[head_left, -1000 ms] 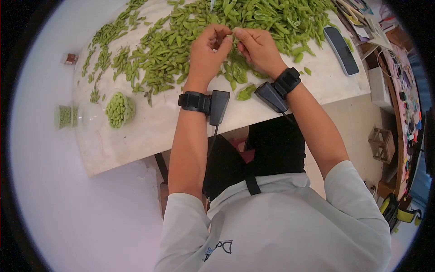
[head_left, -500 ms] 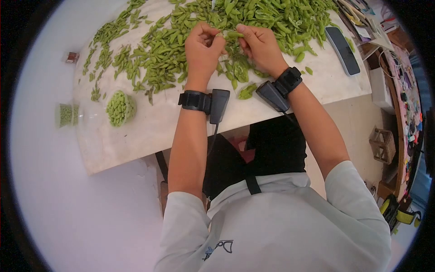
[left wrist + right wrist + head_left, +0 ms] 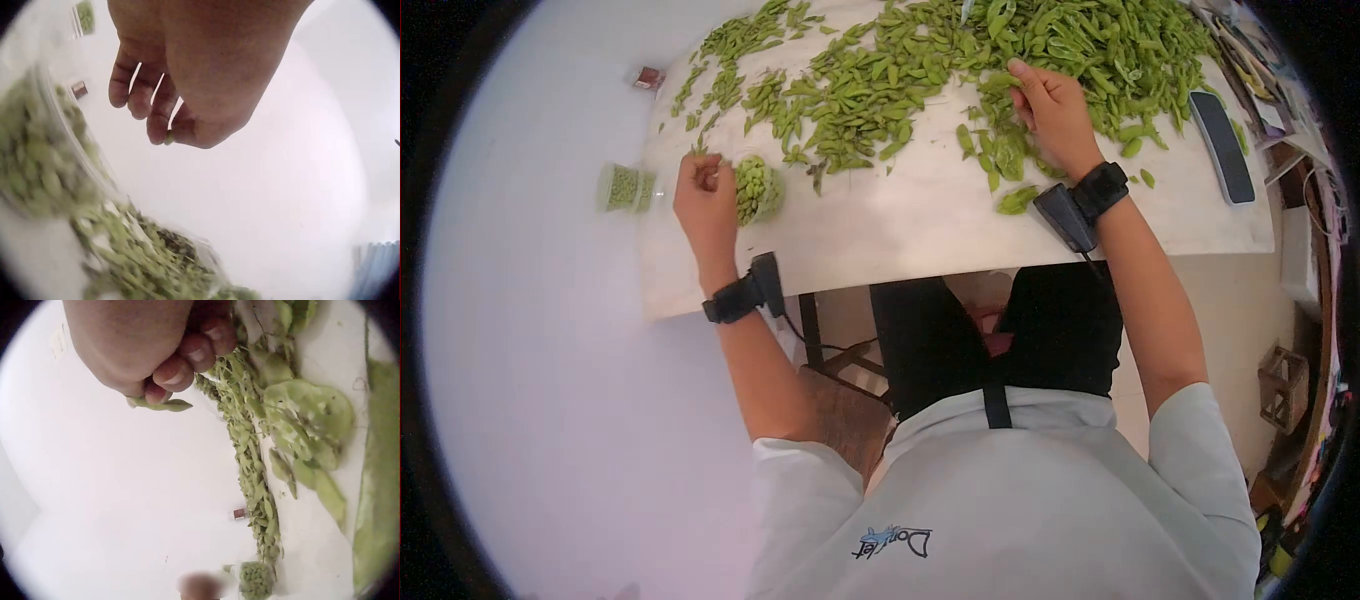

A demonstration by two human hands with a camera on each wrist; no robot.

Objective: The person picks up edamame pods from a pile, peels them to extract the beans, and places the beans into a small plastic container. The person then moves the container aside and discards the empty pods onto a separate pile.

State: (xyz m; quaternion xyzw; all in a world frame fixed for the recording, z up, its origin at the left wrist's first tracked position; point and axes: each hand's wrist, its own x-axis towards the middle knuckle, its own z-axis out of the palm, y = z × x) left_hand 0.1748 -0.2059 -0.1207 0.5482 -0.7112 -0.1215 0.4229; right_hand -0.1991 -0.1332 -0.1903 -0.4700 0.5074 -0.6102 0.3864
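My left hand (image 3: 707,205) is beside a clear tub (image 3: 777,207) of shelled green beans, at the left of the table. In the left wrist view its thumb and forefinger pinch a small green bean (image 3: 169,137), with the other fingers curled loosely. My right hand (image 3: 1057,115) is over the pods at the right, pinching a green soybean pod (image 3: 164,405) between thumb and forefinger. Whole pods (image 3: 880,100) lie spread across the middle of the table. A thick heap of pods (image 3: 1090,50), some split and flattened, lies beyond my right hand.
A phone (image 3: 1222,148) lies on the right side of the pale tabletop (image 3: 880,225). Further left appear another clear container (image 3: 622,188) with green contents and a small brown item (image 3: 648,78). Loose pods (image 3: 1017,200) lie near the right wrist.
My left hand has moved left from beside my right hand to the tub of beans. My right hand stays over the pods, pinching the pod. The head view has shifted left.
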